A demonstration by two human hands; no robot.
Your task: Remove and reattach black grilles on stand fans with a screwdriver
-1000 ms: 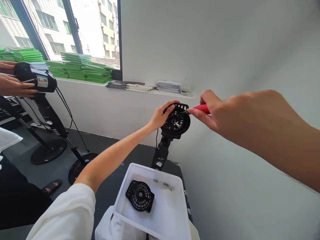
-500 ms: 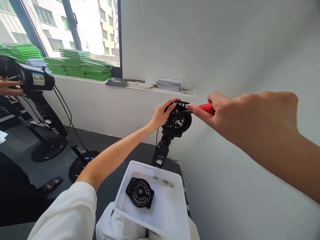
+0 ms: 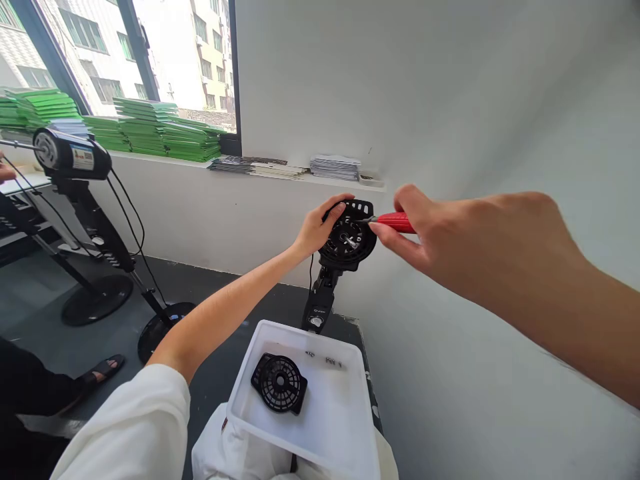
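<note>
A black fan motor housing (image 3: 345, 250) tops a dark stand in front of the wall, its round slotted face turned toward me. My left hand (image 3: 323, 223) grips the upper left rim, with the thumb on the front. In my right hand (image 3: 425, 230) is a red-handled screwdriver (image 3: 395, 222), its shaft pointing left at the housing's upper part. I cannot make out exactly what the tip touches. Below, a white tray (image 3: 340, 427) rests by my lap, holding a black round grille cover (image 3: 280, 383) and several small screws (image 3: 331, 361).
A second fan stand with a bare motor (image 3: 75, 155) stands at left, cables hanging from it. Part of another person's hand (image 3: 6, 172) shows at the left edge, a sandalled foot (image 3: 107, 367) lower down. Green stacks (image 3: 190, 141) and papers (image 3: 335, 167) line the sill.
My right hand and the screwdriver have shifted slightly left, and more of the red handle shows. My left hand keeps its hold. The other person's hand has moved left, away from the second motor.
</note>
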